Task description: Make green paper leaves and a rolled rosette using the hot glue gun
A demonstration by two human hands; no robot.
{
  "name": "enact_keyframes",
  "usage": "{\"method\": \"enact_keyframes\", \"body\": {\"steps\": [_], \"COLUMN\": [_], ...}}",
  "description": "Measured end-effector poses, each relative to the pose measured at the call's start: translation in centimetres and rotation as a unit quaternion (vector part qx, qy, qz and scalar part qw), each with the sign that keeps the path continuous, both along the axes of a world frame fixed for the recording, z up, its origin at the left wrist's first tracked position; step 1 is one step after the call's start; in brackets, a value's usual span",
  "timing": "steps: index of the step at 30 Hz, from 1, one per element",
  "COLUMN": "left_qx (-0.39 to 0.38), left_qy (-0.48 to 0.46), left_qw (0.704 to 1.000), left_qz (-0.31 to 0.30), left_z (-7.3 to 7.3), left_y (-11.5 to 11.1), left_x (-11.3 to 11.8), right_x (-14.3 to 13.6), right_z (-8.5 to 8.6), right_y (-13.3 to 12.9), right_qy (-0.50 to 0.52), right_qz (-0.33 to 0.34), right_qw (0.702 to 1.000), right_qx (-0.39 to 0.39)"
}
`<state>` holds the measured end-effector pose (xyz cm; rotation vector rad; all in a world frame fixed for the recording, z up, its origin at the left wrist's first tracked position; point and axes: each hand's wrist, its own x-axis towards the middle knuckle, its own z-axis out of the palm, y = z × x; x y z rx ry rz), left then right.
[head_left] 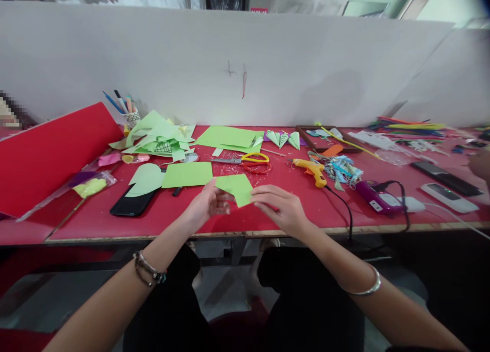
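Note:
Between my two hands, just above the front part of the red tabletop (184, 209), is a bright green piece of paper (242, 187) with an angled lower edge. My left hand (209, 201) pinches its left corner, the other fingers loosely curled below. At the paper's right edge, my right hand (281, 204) grips it between thumb and fingertips. Behind the paper lie scissors (254, 160) with yellow and red handles. A flat green rectangle of paper (187, 175) rests left of my left hand, partly beside pale green rounded cutouts (145, 178).
A black phone (132, 201) lies at the left. Green scraps (161, 135) pile up behind it, near a red board (57, 155). On the right are a yellow glue gun (310, 171) with a cord, a purple device (378, 196) and a brown tray (344, 140). A white partition (172, 66) stands behind.

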<state>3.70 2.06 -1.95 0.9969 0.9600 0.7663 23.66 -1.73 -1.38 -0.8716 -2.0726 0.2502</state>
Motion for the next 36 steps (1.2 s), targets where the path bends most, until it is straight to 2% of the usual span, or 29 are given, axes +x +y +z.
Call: {"method": "enact_keyframes", "body": {"steps": [2, 5, 8, 11, 13, 16, 20, 23, 26, 28, 30, 32, 35, 36], "left_qx": [0.010, 0.047, 0.152, 0.299, 0.349, 0.327, 0.321, 0.311, 0.297, 0.280, 0.294, 0.365, 0.475, 0.499], "left_qy": [-0.001, 0.043, 0.147, 0.230, 0.254, 0.288, 0.255, 0.252, 0.309, 0.408, 0.501, 0.568, 0.634, 0.638], "left_qw": [0.998, 0.995, 0.976, 0.926, 0.901, 0.898, 0.911, 0.915, 0.903, 0.869, 0.814, 0.737, 0.609, 0.585], "left_qz": [0.063, 0.079, 0.053, -0.009, -0.042, -0.063, -0.042, -0.047, -0.030, -0.009, -0.003, 0.001, 0.038, 0.045], "left_z": [-0.1, -0.3, -0.1, 0.2, 0.3, -0.2, -0.9, -0.9, -0.9, -1.1, -1.5, -2.1, -2.9, -3.0], "left_y": [0.1, -0.1, -0.6, -1.0, -1.1, -1.0, -1.0, -1.0, -0.8, -0.6, -0.4, -0.3, -0.2, -0.1], "left_x": [0.6, 1.1, 1.6, 1.8, 1.7, 1.4, 1.6, 1.9, 1.7, 1.1, 0.6, 0.2, 0.2, 0.4], "right_x": [0.0, -0.2, -0.9, -1.6, -1.5, -1.2, -1.6, -2.0, -1.6, -1.0, -0.4, -0.1, -0.2, -0.2], "right_z": [-0.7, -1.3, -1.5, -1.5, -1.4, -1.0, -0.7, -0.6, -0.7, -0.8, -1.2, -1.9, -3.2, -3.6], "right_y": [-0.1, 0.0, 0.5, 1.5, 2.2, 3.0, 3.0, 3.2, 4.3, 5.2, 6.1, 6.7, 7.2, 7.3], "right_qy": [-0.019, -0.039, -0.032, -0.001, -0.007, -0.028, -0.070, -0.112, -0.120, -0.107, -0.090, -0.079, -0.067, -0.060], "right_qz": [0.024, 0.005, -0.055, -0.122, -0.152, -0.177, -0.182, -0.218, -0.242, -0.231, -0.203, -0.176, -0.161, -0.167], "right_qw": [0.999, 0.997, 0.988, 0.977, 0.971, 0.966, 0.961, 0.953, 0.948, 0.949, 0.948, 0.944, 0.939, 0.938], "right_qx": [-0.012, -0.063, -0.140, -0.176, -0.182, -0.187, -0.199, -0.180, -0.169, -0.187, -0.226, -0.266, -0.296, -0.296]}}
